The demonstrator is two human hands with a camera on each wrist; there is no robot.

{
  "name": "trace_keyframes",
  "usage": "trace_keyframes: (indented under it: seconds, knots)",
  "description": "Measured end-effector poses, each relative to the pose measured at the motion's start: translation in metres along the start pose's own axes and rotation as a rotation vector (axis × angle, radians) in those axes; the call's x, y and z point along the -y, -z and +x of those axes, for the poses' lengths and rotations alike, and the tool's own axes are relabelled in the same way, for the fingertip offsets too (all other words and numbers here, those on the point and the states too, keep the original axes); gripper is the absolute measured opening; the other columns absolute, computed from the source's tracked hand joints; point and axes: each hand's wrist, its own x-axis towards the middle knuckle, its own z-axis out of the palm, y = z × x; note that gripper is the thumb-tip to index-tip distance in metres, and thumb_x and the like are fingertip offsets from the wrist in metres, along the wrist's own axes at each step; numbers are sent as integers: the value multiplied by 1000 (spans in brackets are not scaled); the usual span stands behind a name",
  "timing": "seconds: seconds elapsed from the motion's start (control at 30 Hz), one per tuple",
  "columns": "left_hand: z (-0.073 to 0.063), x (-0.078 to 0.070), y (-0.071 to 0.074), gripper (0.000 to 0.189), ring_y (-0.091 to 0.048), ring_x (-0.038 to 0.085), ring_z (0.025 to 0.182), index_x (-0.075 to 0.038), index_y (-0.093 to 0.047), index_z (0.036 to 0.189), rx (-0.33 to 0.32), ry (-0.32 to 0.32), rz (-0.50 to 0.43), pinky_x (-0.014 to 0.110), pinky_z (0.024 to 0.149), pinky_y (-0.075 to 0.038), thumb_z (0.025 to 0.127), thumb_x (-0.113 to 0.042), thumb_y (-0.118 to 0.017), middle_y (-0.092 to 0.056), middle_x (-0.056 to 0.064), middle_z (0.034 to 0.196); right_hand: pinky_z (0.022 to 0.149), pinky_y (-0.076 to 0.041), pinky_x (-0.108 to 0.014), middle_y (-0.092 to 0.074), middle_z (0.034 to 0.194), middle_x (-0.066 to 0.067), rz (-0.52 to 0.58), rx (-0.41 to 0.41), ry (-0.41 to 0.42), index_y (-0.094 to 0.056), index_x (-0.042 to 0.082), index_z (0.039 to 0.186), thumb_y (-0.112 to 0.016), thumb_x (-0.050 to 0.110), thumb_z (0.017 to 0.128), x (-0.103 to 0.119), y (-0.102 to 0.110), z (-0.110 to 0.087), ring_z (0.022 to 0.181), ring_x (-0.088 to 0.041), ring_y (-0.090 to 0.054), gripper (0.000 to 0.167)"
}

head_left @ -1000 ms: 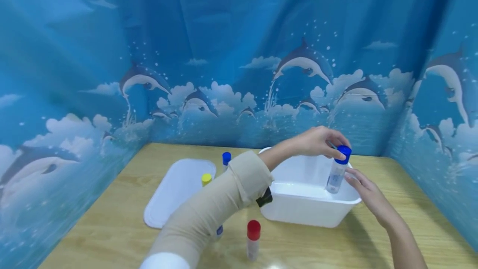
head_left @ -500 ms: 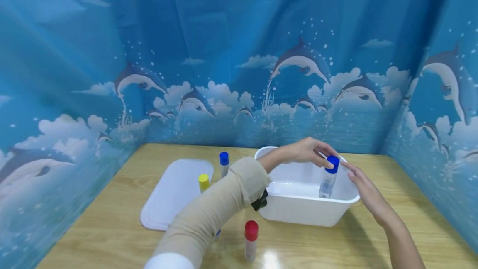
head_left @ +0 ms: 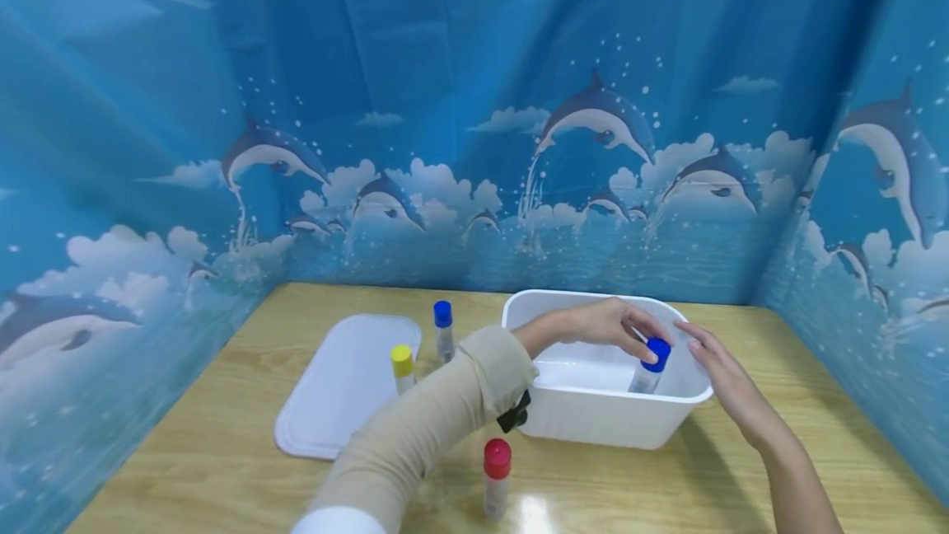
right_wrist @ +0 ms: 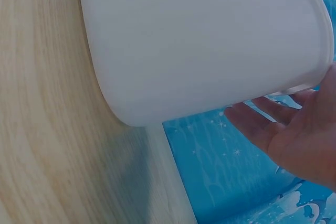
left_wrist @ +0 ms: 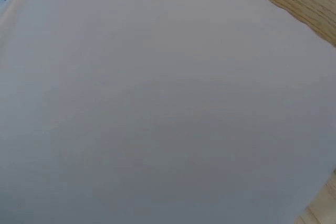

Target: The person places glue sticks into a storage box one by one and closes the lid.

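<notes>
In the head view my left hand [head_left: 610, 325] reaches over the white plastic bin [head_left: 608, 419] and pinches the blue cap of a clear tube [head_left: 650, 381]. That tube stands nearly upright, tilted slightly, inside the bin's right end, its lower part hidden by the front wall. My right hand [head_left: 730, 386] is at the bin's right end, fingers extended along the rim. In the right wrist view the fingers [right_wrist: 252, 124] lie spread beside the bin's outer wall [right_wrist: 210, 40]. A close white surface [left_wrist: 168, 98], probably the bin's wall, fills the left wrist view.
A white lid [head_left: 348, 386] lies flat at the left of the wooden table [head_left: 185, 452]. Beside it stand a blue-capped tube [head_left: 443, 330] and a yellow-capped one [head_left: 403, 365]. A red-capped tube [head_left: 497, 476] stands in front. Dolphin-printed curtain [head_left: 445, 122] encloses the table.
My left hand has moved down and slightly left, lowering the blue-capped tube deeper into the bin. My right hand stays by the bin's right rim. The head view has shifted a little.
</notes>
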Motion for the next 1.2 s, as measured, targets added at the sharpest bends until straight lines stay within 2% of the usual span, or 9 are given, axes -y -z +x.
trace_keyframes:
  seconds: [0.07,0.13,0.3,0.63,0.83,0.97,1.07,1.13,1.2]
  knots:
    - [0,3,-2,32,-54,2,96,-9,-61,118,13,2,3,17,77,-46,87,-9,-64,-61,-8,106,79,-37,-16,-14,143,-31,-2,1,4,-20,-5,141,-24,32,102,0,0,0,122,-47,-24,54]
    - [1,5,-3,32,-54,2,96,-8,-61,118,23,-8,14,17,78,-46,86,-8,-64,-62,-7,107,77,-37,-13,-15,143,-31,-5,-4,2,-20,-5,141,-24,32,102,-1,0,0,121,-45,-27,54]
    - [1,9,-7,32,-55,1,96,-7,-62,118,51,-34,55,15,78,-44,86,-8,-65,-63,-6,108,76,-39,-14,-15,143,-30,-11,-10,-5,-21,-4,141,-25,32,102,-1,0,0,120,-43,-30,53]
    - [1,13,-14,32,-56,2,95,-5,-63,115,81,-14,8,16,76,-46,84,-5,-66,-64,-5,105,76,-38,-12,-14,144,-30,19,4,-20,-20,-4,142,-26,32,102,-1,1,0,123,-45,-24,54]
    - [1,9,-11,32,-54,1,98,-7,-61,118,98,7,55,15,76,-46,86,-7,-65,-62,-6,107,78,-37,-12,-18,143,-27,3,-7,1,-22,-2,142,-26,32,102,-3,1,-1,120,-25,-32,52]
    - [1,6,-8,36,-53,2,101,-8,-58,123,126,20,90,15,77,-45,87,-10,-64,-60,-5,112,78,-38,-13,-18,143,-27,-1,-7,-4,-21,-1,142,-26,32,102,-3,2,-1,120,-28,-34,52]
    - [-2,1,-1,39,-53,3,101,-8,-55,126,132,1,93,15,78,-45,88,-10,-63,-60,-3,113,79,-40,-16,-17,144,-28,-4,-5,-16,-20,-1,143,-25,33,102,-2,2,0,120,-36,-33,53]
    - [-6,-6,6,40,-54,4,101,-7,-54,126,105,-34,89,16,79,-45,88,-10,-63,-60,-2,114,86,-41,-28,-16,144,-28,9,0,-25,-19,-2,143,-26,33,102,-2,1,0,121,-39,-31,54]
    - [-15,-16,14,40,-55,5,101,-7,-54,127,58,-79,87,17,80,-45,88,-9,-63,-59,-1,115,94,-36,-45,-13,144,-29,30,8,-36,-18,-2,143,-26,34,102,-1,1,0,124,-44,-25,55]
